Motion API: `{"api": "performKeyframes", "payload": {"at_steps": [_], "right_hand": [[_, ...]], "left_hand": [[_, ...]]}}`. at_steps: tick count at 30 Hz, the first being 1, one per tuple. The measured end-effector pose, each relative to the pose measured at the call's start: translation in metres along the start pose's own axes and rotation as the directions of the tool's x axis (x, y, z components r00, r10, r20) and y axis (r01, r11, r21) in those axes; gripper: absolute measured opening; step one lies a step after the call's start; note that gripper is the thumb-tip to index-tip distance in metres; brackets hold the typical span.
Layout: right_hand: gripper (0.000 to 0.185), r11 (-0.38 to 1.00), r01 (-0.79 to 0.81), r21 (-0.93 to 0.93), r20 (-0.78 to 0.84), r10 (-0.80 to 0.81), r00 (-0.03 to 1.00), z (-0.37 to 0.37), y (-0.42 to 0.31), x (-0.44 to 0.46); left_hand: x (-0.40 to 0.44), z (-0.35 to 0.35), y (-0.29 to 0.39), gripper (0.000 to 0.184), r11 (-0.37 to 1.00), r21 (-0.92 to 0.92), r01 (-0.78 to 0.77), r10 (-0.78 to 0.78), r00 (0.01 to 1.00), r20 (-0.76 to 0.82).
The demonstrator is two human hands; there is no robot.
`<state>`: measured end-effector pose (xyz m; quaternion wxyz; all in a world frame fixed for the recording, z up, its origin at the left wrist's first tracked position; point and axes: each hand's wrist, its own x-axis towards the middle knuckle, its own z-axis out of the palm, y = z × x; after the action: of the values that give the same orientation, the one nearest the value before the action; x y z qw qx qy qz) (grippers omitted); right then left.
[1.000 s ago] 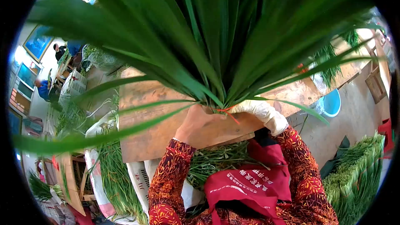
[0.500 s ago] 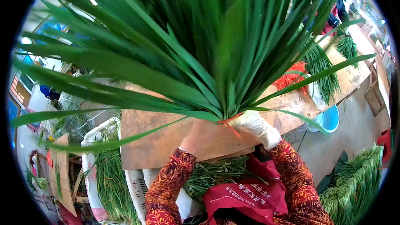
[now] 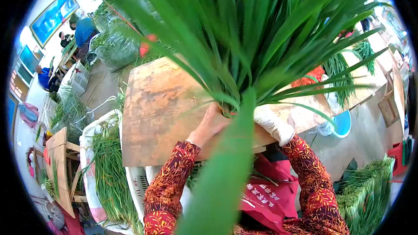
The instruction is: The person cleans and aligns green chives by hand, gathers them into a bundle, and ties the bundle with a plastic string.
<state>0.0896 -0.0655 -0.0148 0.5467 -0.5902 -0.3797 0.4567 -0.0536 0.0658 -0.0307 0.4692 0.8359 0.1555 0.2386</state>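
Observation:
A big bunch of green chives [image 3: 257,30] stands fanned out over the wooden table [image 3: 152,117], its leaves spreading toward the camera. My bare left hand [image 3: 212,125] is closed round the left side of its base. On the other side, my right hand [image 3: 272,124], in a white glove, grips the base as well; a leaf partly covers its fingers. A bit of red tie [image 3: 231,114] shows at the gathered base between the hands. One blurred leaf hangs down close to the camera and hides part of the table and apron.
Red ties [image 3: 308,76] lie on the table near another chive bunch [image 3: 338,72]. Below its right edge stands a blue bucket [image 3: 343,124]. A white sack of chives [image 3: 106,165] is at the left, with stacked chives [image 3: 365,191] at lower right. People [image 3: 85,30] work farther back.
The bunch has tipped so its leaves swing up and right, uncovering the table's left side. Both hands have shifted slightly up, still on its base. One leaf now droops toward the camera.

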Motion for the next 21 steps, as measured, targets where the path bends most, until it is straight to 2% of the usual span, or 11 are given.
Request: {"api": "performKeyframes", "payload": {"at_steps": [2, 3, 4, 6, 9, 12, 14, 16, 17, 18, 21], "right_hand": [[0.031, 0.981, 0.111, 0.156, 0.025, -0.117, 0.993, -0.001, 0.004, 0.004], [0.034, 0.985, 0.068, -0.16, 0.099, -0.052, 0.994, -0.007, -0.005, 0.005], [0.033, 1.0, -0.005, 0.031, 0.061, 0.003, 0.998, -0.003, -0.01, -0.002], [0.027, 0.993, 0.115, -0.025, 0.093, -0.112, 0.989, -0.008, -0.009, 0.002], [0.023, 0.983, 0.114, 0.141, 0.123, -0.132, 0.984, -0.011, -0.003, -0.006], [0.021, 0.977, 0.208, -0.054, 0.159, -0.197, 0.967, 0.001, -0.048, -0.034], [0.021, 0.994, 0.106, 0.011, 0.14, -0.107, 0.984, -0.004, -0.042, -0.025], [0.023, 0.974, 0.195, 0.114, 0.07, -0.204, 0.976, 0.005, -0.05, -0.029], [0.022, 0.981, 0.076, 0.176, 0.159, -0.105, 0.982, -0.006, -0.024, -0.014], [0.021, 0.984, 0.057, 0.168, 0.129, -0.079, 0.988, -0.004, -0.022, -0.013], [0.018, 0.984, 0.0, 0.176, 0.125, -0.022, 0.992, 0.002, -0.027, -0.015]], "left_hand": [[-0.001, -0.008, -0.011, 0.074, 0.989, -0.101, 0.105, -0.095, 0.991, 0.1], [-0.002, -0.014, -0.009, 0.089, 0.976, -0.148, 0.158, -0.136, 0.979, 0.149], [-0.004, -0.019, -0.007, 0.095, 0.985, -0.102, 0.138, -0.125, 0.984, 0.129], [-0.007, -0.034, 0.005, 0.106, 0.995, -0.004, 0.097, -0.097, 0.991, 0.088], [-0.006, -0.033, 0.023, 0.105, 0.988, 0.121, 0.092, -0.112, 0.979, 0.168], [0.003, -0.027, 0.023, 0.1, 0.998, -0.045, 0.04, -0.031, 0.983, 0.182], [0.01, -0.026, 0.011, 0.091, 0.987, -0.143, 0.073, -0.044, 0.979, 0.197], [0.016, -0.026, 0.017, 0.079, 0.976, -0.13, 0.177, -0.142, 0.959, 0.246], [0.014, -0.028, 0.022, 0.064, 0.988, -0.006, 0.152, -0.145, 0.957, 0.252], [0.014, -0.032, 0.03, 0.051, 0.981, -0.116, 0.157, -0.109, 0.933, 0.342], [0.004, -0.022, 0.025, 0.042, 0.889, 0.261, -0.377, 0.324, 0.919, 0.225]]}}
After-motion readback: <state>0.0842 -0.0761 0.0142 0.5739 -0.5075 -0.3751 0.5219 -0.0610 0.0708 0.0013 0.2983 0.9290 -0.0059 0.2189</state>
